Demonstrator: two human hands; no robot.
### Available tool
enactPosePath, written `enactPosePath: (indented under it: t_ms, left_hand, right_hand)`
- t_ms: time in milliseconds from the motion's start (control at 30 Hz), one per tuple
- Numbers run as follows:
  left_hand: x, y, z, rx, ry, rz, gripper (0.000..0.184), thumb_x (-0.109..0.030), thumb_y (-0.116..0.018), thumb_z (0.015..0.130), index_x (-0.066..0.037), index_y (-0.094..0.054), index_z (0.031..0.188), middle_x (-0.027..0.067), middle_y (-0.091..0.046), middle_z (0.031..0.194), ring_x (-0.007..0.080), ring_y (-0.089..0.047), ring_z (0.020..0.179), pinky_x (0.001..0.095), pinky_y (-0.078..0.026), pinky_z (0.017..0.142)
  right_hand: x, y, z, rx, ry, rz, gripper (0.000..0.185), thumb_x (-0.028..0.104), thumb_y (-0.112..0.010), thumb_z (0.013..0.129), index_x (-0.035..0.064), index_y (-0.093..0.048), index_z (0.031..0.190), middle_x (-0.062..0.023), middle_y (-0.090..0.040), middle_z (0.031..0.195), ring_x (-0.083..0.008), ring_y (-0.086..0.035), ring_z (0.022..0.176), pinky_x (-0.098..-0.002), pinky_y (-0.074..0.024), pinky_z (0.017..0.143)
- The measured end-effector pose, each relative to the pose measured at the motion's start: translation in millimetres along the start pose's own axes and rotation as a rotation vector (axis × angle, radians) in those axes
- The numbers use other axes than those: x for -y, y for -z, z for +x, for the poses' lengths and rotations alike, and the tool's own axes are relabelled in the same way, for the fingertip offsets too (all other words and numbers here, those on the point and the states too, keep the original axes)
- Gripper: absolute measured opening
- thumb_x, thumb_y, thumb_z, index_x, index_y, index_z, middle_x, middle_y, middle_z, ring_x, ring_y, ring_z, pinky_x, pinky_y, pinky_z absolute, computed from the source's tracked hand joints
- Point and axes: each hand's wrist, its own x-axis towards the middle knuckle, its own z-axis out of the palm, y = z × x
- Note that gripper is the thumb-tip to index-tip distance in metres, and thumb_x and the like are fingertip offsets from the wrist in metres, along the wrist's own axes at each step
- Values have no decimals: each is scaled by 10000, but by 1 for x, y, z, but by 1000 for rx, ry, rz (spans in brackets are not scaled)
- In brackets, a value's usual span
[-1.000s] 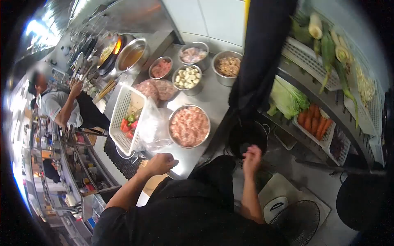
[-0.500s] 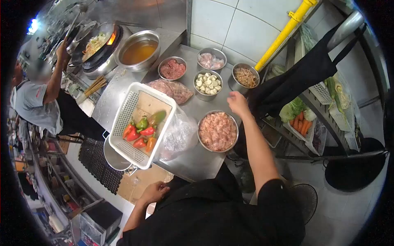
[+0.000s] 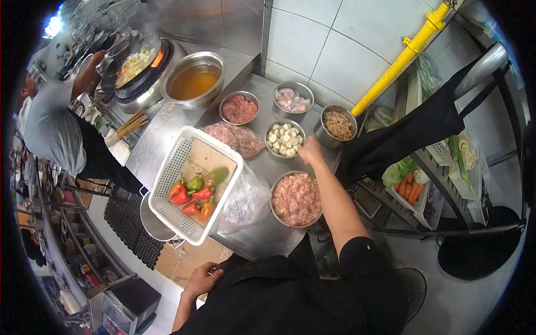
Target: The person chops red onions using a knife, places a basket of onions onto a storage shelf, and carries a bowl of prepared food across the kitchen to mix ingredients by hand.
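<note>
My right hand (image 3: 311, 151) reaches over the steel counter to a small metal bowl (image 3: 273, 148) of cut white pieces (image 3: 285, 139). Its fingers are closed at that bowl's right rim. Just below my forearm stands a bigger metal bowl heaped with raw minced meat (image 3: 296, 199). My left hand (image 3: 203, 278) hangs low by my black apron, loosely curled with a gap between thumb and fingers and nothing visible in it. To the left, a white plastic basket (image 3: 159, 192) holds several red, orange and green peppers (image 3: 196, 195).
Bowls of red mince (image 3: 239, 108), pale meat (image 3: 292, 100) and brown shreds (image 3: 338, 124) line the back. A bag of meat (image 3: 237, 139) lies behind the basket. A co-worker (image 3: 53, 125) stands by a wok (image 3: 134, 67). Vegetable shelves and a black cloth (image 3: 391, 145) are right.
My right hand has moved slightly left and down to the rim of the bowl of white pieces. The co-worker's raised arm has lowered. My view has shifted a little.
</note>
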Motion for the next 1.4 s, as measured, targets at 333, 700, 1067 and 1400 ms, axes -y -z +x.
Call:
enactPosePath:
  t_ms: [333, 700, 1067, 1400]
  left_hand:
    - [-47, 5, -1, -109, -13, -61, 359, -252, -654, 918, -15, -616, 1184, 159, -714, 962, 216, -703, 853, 329, -545, 752]
    - [-105, -6, -2, -239, -237, -25, 318, -215, -644, 924, -9, -628, 1166, 133, -708, 938, 218, -695, 805, 332, -552, 736]
    - [-85, -16, -13, -288, -90, -44, 301, -185, -663, 911, -9, -639, 1155, 135, -717, 973, 203, -705, 840, 322, -554, 762]
    - [-76, -8, 3, -307, -94, -130, 285, -160, -660, 904, 5, -639, 1135, 157, -717, 951, 214, -706, 850, 330, -566, 750]
  right_hand:
    - [36, 8, 125, 15, -213, 541, 470, 318, -560, 952, -19, -538, 1279, -197, -634, 1088, -282, -674, 714, -402, -594, 582]
    - [69, -6, 108, -123, -390, 849, 546, 290, -769, 806, -64, -580, 1177, -228, -594, 1203, -323, -642, 988, -437, -601, 655]
    - [110, 12, 145, 169, 198, -512, 615, 360, -735, 785, 88, -562, 1309, -173, -550, 1360, -330, -539, 1252, -470, -488, 969]
    - [79, 29, 115, 275, 395, -580, 579, 355, -825, 594, 18, -709, 1051, -213, -686, 1100, -322, -667, 1025, -370, -535, 893]
